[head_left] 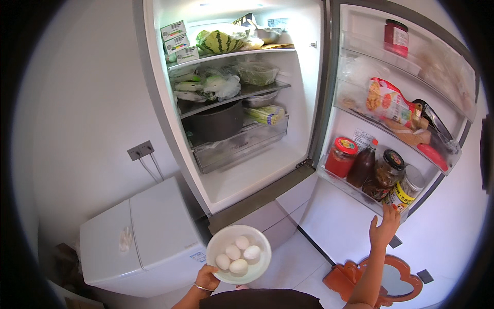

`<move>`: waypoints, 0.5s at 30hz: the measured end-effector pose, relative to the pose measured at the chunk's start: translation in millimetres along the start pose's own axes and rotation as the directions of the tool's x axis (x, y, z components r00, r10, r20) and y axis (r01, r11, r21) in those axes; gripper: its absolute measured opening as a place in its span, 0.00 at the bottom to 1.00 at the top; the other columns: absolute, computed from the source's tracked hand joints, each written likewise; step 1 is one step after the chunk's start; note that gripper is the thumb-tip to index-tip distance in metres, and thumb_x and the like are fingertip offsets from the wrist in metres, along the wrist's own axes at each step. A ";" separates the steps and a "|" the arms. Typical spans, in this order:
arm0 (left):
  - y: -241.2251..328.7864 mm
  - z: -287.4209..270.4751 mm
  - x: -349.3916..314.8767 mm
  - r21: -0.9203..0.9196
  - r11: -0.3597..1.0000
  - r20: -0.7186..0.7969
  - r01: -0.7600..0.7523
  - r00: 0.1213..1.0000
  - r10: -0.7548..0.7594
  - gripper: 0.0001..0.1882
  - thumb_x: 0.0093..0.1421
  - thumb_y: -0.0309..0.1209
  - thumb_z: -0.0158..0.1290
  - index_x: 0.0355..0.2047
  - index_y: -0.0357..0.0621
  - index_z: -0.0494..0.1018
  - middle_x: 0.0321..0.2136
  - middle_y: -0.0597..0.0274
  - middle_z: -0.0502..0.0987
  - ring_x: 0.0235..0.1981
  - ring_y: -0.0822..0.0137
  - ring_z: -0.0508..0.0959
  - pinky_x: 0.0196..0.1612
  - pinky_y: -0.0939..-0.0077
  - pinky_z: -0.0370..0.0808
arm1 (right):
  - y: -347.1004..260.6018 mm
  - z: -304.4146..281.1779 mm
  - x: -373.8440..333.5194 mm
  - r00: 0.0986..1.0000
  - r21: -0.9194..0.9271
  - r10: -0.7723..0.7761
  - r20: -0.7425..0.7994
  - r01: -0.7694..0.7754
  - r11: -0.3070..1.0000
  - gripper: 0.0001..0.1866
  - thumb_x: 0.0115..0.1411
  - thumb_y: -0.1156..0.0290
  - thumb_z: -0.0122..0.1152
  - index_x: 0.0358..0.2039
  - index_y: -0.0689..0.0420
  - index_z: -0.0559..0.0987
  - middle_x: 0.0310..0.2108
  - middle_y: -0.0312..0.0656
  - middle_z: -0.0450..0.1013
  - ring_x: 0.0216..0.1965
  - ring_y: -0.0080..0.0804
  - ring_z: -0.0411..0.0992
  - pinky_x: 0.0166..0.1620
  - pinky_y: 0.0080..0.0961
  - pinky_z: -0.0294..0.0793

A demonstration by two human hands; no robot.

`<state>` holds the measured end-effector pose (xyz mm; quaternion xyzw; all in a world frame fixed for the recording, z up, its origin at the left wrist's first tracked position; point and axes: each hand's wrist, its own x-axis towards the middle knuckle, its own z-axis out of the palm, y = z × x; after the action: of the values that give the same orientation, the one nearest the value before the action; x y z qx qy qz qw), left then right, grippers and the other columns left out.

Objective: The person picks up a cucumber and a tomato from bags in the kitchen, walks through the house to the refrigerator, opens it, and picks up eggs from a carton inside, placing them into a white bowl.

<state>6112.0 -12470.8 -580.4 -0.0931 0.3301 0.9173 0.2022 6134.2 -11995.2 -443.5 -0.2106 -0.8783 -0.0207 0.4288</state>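
My left hand (207, 278), a bracelet at the wrist, is closed on the rim of a round pale bowl (220, 239). Several whitish eggs (238, 266) lie in the bowl. My right hand (385, 227) is raised at the lower corner of the open fridge door, thumb apart and fingers stretched up. Its fingertips are at the edge of the bottom door shelf (350, 191); whether they press on it I cannot tell. That shelf carries a red-lidded jar (341, 157), a dark bottle (362, 165), a dark-lidded jar (383, 175) and a jar with a yellow label (404, 188).
The fridge (247, 193) stands open ahead, holding a cut watermelon (220, 42), bagged vegetables (221, 85) and a dark pot (215, 122). A white lidded appliance (164, 221) is at the left. Low at the right is an orange-framed mirror (393, 278).
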 end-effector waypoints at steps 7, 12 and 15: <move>-36.8 31.3 -39.0 0.020 0.999 -0.203 -0.050 0.978 0.052 0.33 0.40 0.28 0.46 0.52 0.40 0.59 0.46 0.53 0.67 0.48 0.53 0.68 0.49 0.56 0.67 | 10.2 -29.0 -17.9 0.968 0.185 -0.198 0.155 0.168 0.968 0.24 0.42 0.75 0.57 0.43 0.61 0.69 0.44 0.50 0.66 0.50 0.50 0.60 0.53 0.43 0.55; -33.0 33.6 -54.7 -0.001 0.998 -0.183 -0.071 0.981 0.069 0.32 0.40 0.29 0.46 0.50 0.38 0.60 0.45 0.53 0.69 0.46 0.53 0.69 0.46 0.56 0.69 | 5.5 -100.5 -54.6 0.970 0.627 -0.239 -0.036 0.208 0.751 0.13 0.44 0.71 0.59 0.33 0.57 0.74 0.35 0.42 0.72 0.49 0.44 0.63 0.52 0.42 0.57; -29.9 32.2 -57.2 0.004 0.998 -0.167 -0.069 0.984 0.069 0.31 0.40 0.29 0.46 0.49 0.38 0.61 0.44 0.53 0.69 0.45 0.53 0.70 0.46 0.56 0.69 | 18.8 -140.0 -67.2 0.852 0.347 -0.269 -0.449 0.444 0.826 0.07 0.50 0.69 0.57 0.28 0.58 0.73 0.29 0.43 0.74 0.40 0.39 0.66 0.44 0.40 0.61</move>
<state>6175.3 -12446.9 -555.3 -0.1585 0.3480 0.9131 0.1418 6282.2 -12032.1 -409.0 0.0706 -0.7834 0.0556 0.6150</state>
